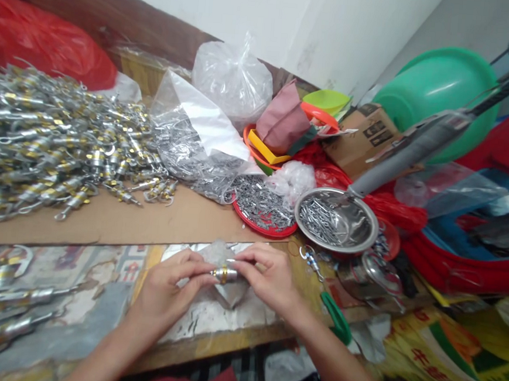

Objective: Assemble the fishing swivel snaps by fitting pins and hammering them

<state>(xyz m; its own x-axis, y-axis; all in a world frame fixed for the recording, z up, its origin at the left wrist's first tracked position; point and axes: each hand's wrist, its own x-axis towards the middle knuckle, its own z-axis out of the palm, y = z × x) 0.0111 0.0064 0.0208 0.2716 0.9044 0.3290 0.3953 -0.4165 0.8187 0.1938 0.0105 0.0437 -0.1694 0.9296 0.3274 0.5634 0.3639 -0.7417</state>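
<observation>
Between my two hands, low over the bench, is a small silver cylindrical metal fitting (225, 274) with a brass-coloured band. The thumb and fingers of my left hand (177, 278) pinch its left end. My right hand (269, 274) closes on its right end, and a tiny pale piece shows at that hand's fingertips, too small to name. Beneath the fitting sits a grey metal block (231, 297) on a worn white sheet (182, 326). A loose hooked metal piece (313, 262) lies right of my right hand.
A large pile of silver-and-brass hooked fittings (64, 146) covers the back left, and more lie (12, 300) at front left. Small metal parts fill a red tray (262, 229) and steel bowl (367, 243). Green-handled scissors (336, 319) rest at the bench edge; a grey lever (412, 147) slants overhead.
</observation>
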